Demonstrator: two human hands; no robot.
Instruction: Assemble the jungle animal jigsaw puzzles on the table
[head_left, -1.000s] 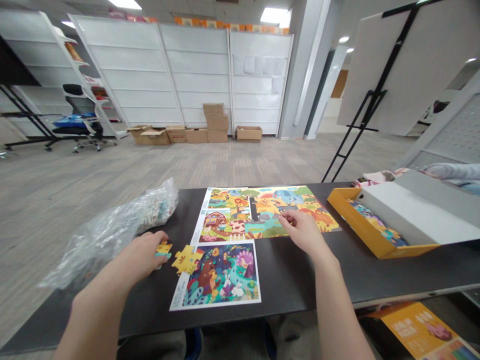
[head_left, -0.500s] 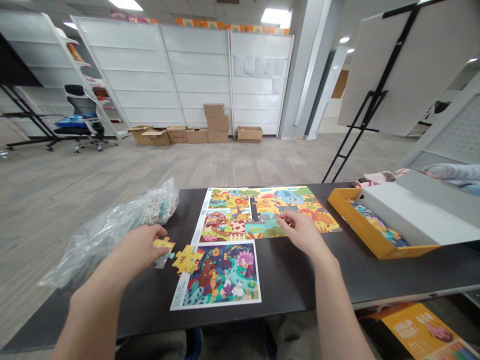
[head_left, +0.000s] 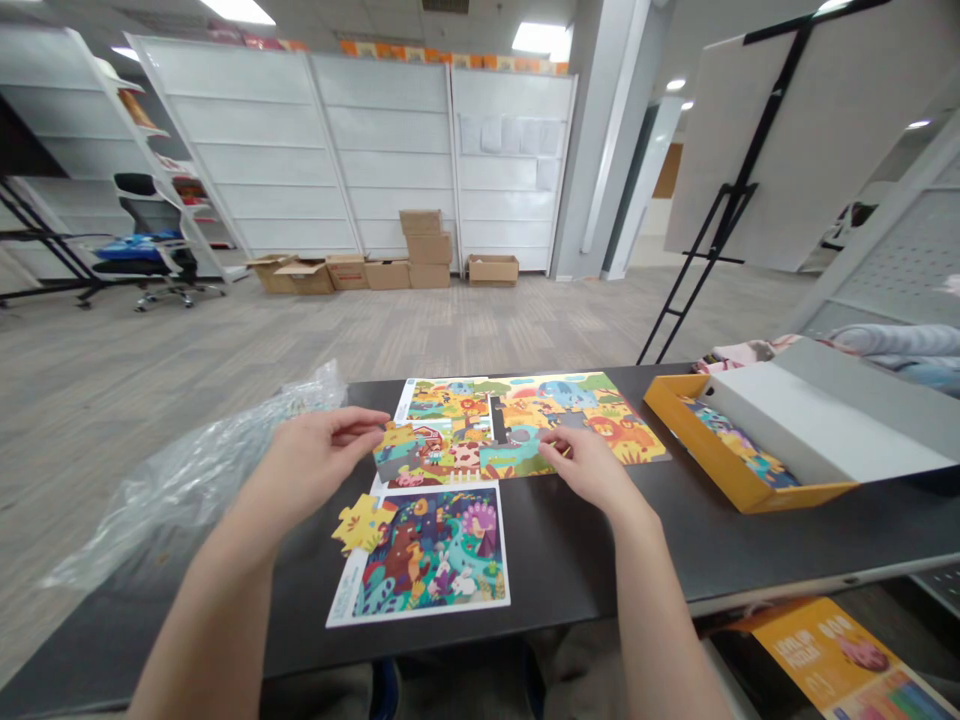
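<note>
My left hand (head_left: 319,455) pinches a yellow and grey jigsaw piece (head_left: 394,462) at its left edge, raised over the picture sheet (head_left: 442,425) with the farm scene. My right hand (head_left: 592,465) has its fingers curled together at the front of the partly assembled animal jigsaw (head_left: 630,420); whether anything is between the fingertips is hidden. Dark gaps show in this jigsaw, at its left side and near its middle. A loose yellow jigsaw piece (head_left: 361,523) overlaps the top left corner of the forest picture card (head_left: 427,560).
At the right, an orange box (head_left: 750,480) with a raised white lid holds more puzzle pieces. A crumpled clear plastic bag (head_left: 180,500) lies at the left of the black table (head_left: 559,570). An orange puzzle box (head_left: 832,650) is below the tabletop at right.
My left hand has moved right and away from me, carrying the yellow and grey jigsaw piece up to the farm picture. My right hand stays by the assembled jigsaw. The view has shifted slightly.
</note>
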